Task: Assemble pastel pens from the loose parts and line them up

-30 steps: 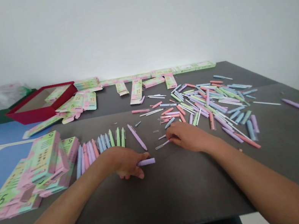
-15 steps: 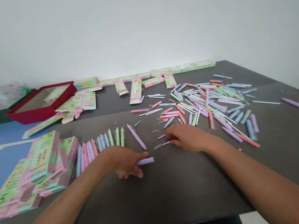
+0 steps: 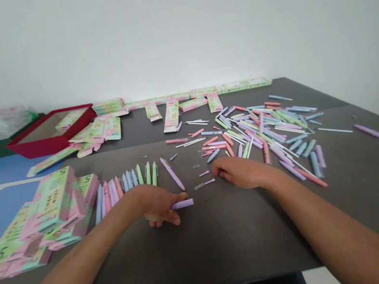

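Observation:
My left hand (image 3: 160,207) is closed around a purple pen barrel (image 3: 183,204), whose plain end sticks out to the right past the thumb. My right hand (image 3: 240,171) rests low over the table with its fingers curled; whatever they may hold is hidden. Just left of its fingertips lie a small purple pen part (image 3: 204,173) and another purple part (image 3: 209,181) beside a clear tip piece (image 3: 199,186). A purple pen (image 3: 172,174) lies slanted between the hands. Behind my left wrist is a row of blue, purple, pink and green pens (image 3: 134,177).
A loose pile of pen barrels and white refills (image 3: 264,129) spreads at the right. Stacked pen boxes (image 3: 53,200) stand at the left. Flattened boxes (image 3: 99,131) lie near a red tray (image 3: 40,148). More boxes (image 3: 231,87) line the wall. One purple barrel (image 3: 368,131) lies far right.
My right hand has drawn slightly right, away from the small purple parts, which now lie fully visible on the table. My left hand keeps its hold on the purple barrel.

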### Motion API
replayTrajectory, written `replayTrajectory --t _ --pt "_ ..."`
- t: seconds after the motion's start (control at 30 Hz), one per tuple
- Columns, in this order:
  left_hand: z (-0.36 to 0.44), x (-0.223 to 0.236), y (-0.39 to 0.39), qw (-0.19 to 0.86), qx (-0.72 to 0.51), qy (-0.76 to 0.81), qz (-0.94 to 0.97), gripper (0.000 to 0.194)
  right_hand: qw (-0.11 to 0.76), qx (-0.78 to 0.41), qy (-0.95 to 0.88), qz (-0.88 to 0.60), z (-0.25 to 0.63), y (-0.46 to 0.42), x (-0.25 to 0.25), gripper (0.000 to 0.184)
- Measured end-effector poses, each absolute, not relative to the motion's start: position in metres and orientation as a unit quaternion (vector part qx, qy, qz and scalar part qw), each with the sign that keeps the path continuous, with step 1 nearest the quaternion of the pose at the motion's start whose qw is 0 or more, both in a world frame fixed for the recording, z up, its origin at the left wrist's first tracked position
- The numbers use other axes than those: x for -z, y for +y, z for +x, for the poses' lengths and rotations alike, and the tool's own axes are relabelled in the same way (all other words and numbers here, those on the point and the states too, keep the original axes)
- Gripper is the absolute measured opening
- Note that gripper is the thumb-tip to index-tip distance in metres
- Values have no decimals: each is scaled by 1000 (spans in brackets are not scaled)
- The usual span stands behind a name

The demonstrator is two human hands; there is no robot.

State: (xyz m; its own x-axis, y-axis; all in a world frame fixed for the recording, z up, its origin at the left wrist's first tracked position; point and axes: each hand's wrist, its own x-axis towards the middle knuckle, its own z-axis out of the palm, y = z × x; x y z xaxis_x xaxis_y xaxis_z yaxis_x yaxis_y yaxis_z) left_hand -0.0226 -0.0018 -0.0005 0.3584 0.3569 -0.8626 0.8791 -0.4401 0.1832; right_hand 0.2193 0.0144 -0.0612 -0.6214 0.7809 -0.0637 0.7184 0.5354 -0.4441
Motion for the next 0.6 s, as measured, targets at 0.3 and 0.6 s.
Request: replayTrajectory --t 0.3,0.6 --pt "-22 0 -3 332 392 413 752 69 67 -218 -871 -435 220 15 61 14" --pt "-22 1 -1 336 399 414 746 72 67 -212 -874 -433 218 15 63 8"
